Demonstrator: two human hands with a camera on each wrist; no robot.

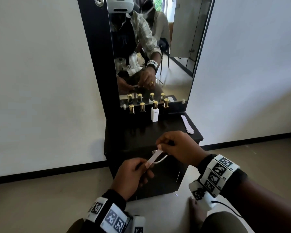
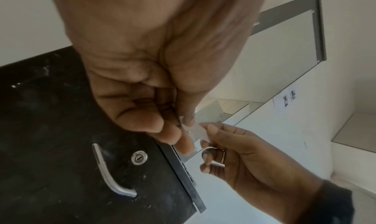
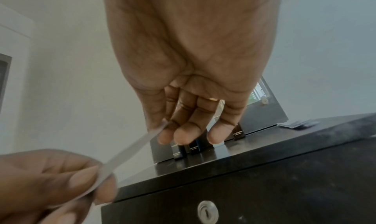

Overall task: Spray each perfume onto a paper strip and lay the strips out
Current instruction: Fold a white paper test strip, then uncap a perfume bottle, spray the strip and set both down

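Observation:
Both hands hold one white paper strip in front of the black cabinet. My left hand pinches its lower end between thumb and forefinger. My right hand pinches its upper end. The strip runs slanted between the two hands in the right wrist view, and the left wrist view shows the same strip between both sets of fingertips. Several perfume bottles with gold caps stand at the back of the cabinet top: a white bottle and dark bottles beside it, all capped.
A stack of spare paper strips lies at the right edge of the black cabinet top. A mirror rises behind the bottles. The cabinet door has a metal handle and a lock. White walls flank the cabinet.

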